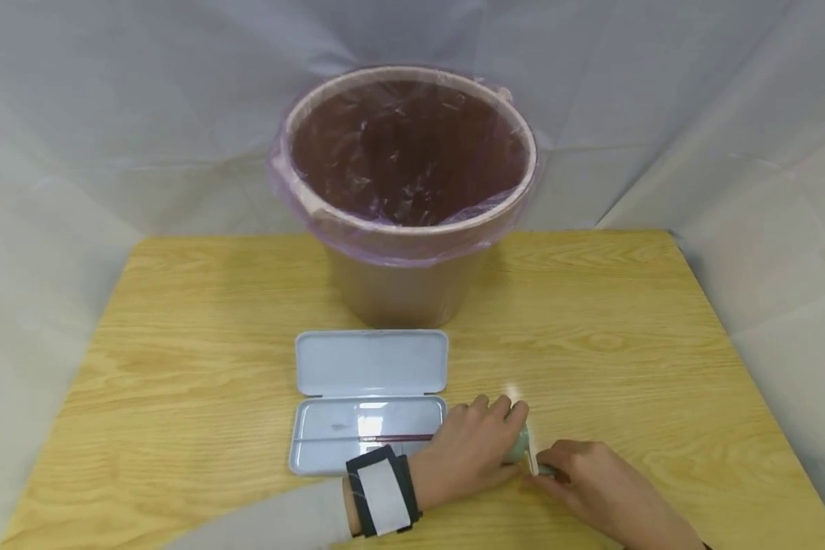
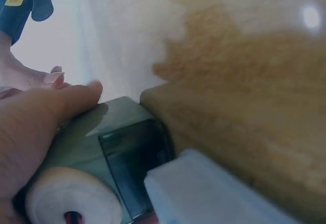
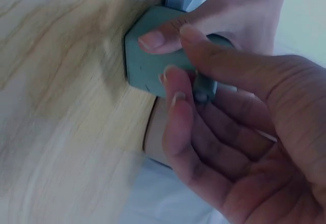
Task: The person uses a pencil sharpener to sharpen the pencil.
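Observation:
A green hand-crank pencil sharpener (image 1: 518, 449) lies under my left hand (image 1: 469, 444), whose curled fingers grip it against the table. In the left wrist view its body (image 2: 119, 113) shows a dark see-through window (image 2: 135, 158) and a pale round disc (image 2: 71, 196) with something red in its hole. A dark red pencil (image 1: 400, 438) stretches from beneath the left hand out over the pencil case; its end at the sharpener is hidden. My right hand (image 1: 601, 485) pinches the small green crank knob (image 3: 205, 88) between thumb and fingers at the sharpener's right side.
A pale blue pencil case (image 1: 371, 360) lies opened flat, left of the sharpener. Behind it stands a brown bin (image 1: 406, 286) lined with a thin purple bag (image 1: 412, 248). The wood-grain table (image 1: 179, 367) is bordered by pale sheeting (image 1: 199, 92).

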Available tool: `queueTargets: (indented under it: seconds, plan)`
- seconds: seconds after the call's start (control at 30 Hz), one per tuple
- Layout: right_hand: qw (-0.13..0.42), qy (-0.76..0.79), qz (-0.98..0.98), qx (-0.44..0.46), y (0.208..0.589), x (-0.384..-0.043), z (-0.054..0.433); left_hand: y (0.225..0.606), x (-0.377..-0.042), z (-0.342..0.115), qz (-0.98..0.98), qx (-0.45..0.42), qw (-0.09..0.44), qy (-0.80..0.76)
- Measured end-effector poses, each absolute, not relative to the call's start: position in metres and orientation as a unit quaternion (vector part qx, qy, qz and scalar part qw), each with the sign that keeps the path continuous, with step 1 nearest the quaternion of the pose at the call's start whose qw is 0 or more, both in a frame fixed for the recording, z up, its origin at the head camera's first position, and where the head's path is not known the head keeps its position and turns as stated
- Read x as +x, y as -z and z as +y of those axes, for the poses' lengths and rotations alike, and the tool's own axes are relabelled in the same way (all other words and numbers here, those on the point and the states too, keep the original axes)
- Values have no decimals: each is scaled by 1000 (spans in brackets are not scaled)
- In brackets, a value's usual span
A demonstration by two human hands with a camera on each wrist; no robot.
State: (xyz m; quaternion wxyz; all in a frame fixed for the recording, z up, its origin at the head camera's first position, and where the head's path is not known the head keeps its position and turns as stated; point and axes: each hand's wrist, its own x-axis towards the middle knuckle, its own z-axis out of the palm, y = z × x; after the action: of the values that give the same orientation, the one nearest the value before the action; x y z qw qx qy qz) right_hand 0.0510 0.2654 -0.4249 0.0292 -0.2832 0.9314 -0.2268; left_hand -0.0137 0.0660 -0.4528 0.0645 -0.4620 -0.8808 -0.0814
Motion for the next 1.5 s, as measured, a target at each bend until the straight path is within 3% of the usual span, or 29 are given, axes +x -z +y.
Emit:
queueTargets:
  seconds: [0.27, 0.77, 1.5]
  plan:
    - [27, 220, 919, -328, 419, 48, 275, 456, -12, 74, -887, -446, 94, 72]
    - [-54, 184, 904, -383, 415, 40, 274, 456, -11, 73, -888, -441, 109, 74]
    - [-57, 191, 902, -383, 404, 33, 274, 456, -12, 71, -890, -438, 94, 78]
